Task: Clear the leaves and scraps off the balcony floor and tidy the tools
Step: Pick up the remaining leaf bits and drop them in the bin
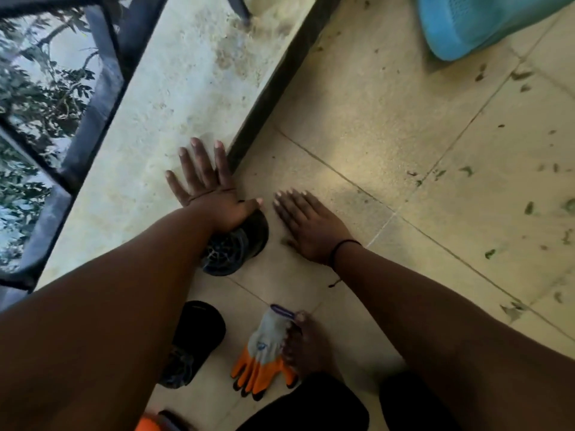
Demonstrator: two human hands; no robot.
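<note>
An orange-and-grey work glove point(264, 353) lies on the tiled floor point(357, 104) beside a bare foot point(306, 346). Beyond, the left hand point(211, 194) rests flat on the ledge point(174, 98), the right hand point(308, 225) flat on the floor, fingers spread and gripping nothing

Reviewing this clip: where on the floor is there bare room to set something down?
Bare tile lies between the right hand, the raised ledge and the blue basket. Leaf scraps dot the right side. It is crowded near the feet: sandals and an orange glove.

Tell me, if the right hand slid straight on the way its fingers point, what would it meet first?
Probably the left hand: the right hand lies flat on the floor tiles, fingers pointing at the left thumb. Just beyond is the dark edge of the raised ledge.
</note>
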